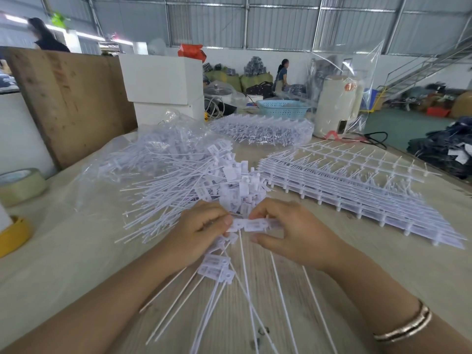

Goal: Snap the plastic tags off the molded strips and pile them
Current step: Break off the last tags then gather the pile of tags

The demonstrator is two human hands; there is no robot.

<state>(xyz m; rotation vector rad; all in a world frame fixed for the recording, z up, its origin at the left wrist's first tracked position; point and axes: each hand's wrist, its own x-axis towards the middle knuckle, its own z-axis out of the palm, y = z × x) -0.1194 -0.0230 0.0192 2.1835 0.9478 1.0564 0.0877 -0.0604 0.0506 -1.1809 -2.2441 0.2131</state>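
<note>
My left hand and my right hand meet over the table's near middle, both gripping one white molded strip of tags. The left hand also holds a bunch of loose tags whose long thin tails fan down toward me. Just behind my hands lies a big pile of snapped-off tags, partly on a clear plastic bag. A stack of whole molded strips lies to the right.
Another bagged bundle of strips sits farther back, with a blue basket, a cream appliance and white boxes behind. Tape rolls lie at the left edge beside a wooden board. Two people are in the background.
</note>
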